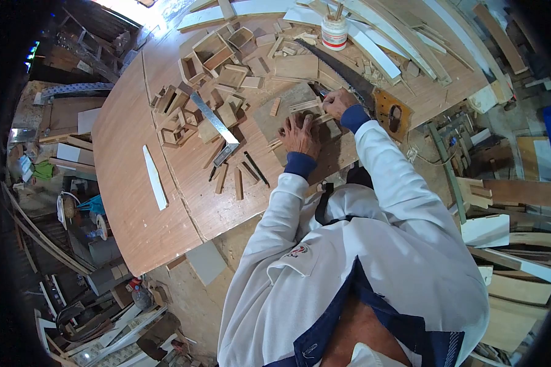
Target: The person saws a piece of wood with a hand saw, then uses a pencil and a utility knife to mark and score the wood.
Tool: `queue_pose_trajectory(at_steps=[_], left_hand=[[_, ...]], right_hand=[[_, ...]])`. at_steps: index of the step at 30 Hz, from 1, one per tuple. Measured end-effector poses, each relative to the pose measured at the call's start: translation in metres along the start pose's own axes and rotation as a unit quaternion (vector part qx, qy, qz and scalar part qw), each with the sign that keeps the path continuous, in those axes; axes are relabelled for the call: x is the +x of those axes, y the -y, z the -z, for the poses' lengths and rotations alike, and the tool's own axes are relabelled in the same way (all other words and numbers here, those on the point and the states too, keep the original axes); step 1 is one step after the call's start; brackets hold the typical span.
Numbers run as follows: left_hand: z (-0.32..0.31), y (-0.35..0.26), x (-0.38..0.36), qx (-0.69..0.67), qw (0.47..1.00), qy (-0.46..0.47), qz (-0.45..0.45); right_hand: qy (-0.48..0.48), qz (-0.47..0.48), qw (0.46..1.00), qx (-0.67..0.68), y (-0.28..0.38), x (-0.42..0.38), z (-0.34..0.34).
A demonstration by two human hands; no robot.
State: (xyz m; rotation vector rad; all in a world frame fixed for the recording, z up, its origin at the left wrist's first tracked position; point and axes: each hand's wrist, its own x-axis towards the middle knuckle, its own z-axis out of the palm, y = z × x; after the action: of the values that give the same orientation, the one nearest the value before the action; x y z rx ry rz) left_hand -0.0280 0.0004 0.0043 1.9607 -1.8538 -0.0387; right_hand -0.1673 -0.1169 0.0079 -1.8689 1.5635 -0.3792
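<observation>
My left hand [300, 136] presses down on a thin wooden strip [275, 145] over a flat work board [269, 122], with its fingers curved and spread. One end of the strip sticks out left of the hand. Just to the right, my right hand [340, 103] is closed, fingers together; a small dark shape shows by its fingertips, but what it grips is hidden. More thin strips [306, 105] lie between the hands. Beside my right wrist rests a handsaw [343, 70] with a wooden handle [390, 115].
Small wooden boxes and offcuts [217, 55] crowd the table's far middle. A metal try square [214, 119], a black pen [256, 169] and a white pointed strip [154, 177] lie to the left. A white tub [334, 33] holds sticks. Long boards [379, 43] line the back right.
</observation>
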Motion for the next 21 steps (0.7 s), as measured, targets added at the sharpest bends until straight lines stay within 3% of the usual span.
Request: queue_pose_trajectory(at_steps=[8, 16, 21], left_hand=[[0.001, 0.001, 0.001, 0.000, 1.000, 0.023, -0.007], [0.001, 0.008, -0.007, -0.035, 0.997, -0.055, -0.035], [0.003, 0.012, -0.007, -0.032, 0.998, -0.041, -0.040]], right_hand=[[0.008, -0.001, 1.000, 0.000, -0.003, 0.002, -0.002], [0.015, -0.003, 1.000, -0.015, 0.000, 0.001, 0.001], [0.001, -0.014, 1.000, -0.028, 0.001, 0.001, 0.000]])
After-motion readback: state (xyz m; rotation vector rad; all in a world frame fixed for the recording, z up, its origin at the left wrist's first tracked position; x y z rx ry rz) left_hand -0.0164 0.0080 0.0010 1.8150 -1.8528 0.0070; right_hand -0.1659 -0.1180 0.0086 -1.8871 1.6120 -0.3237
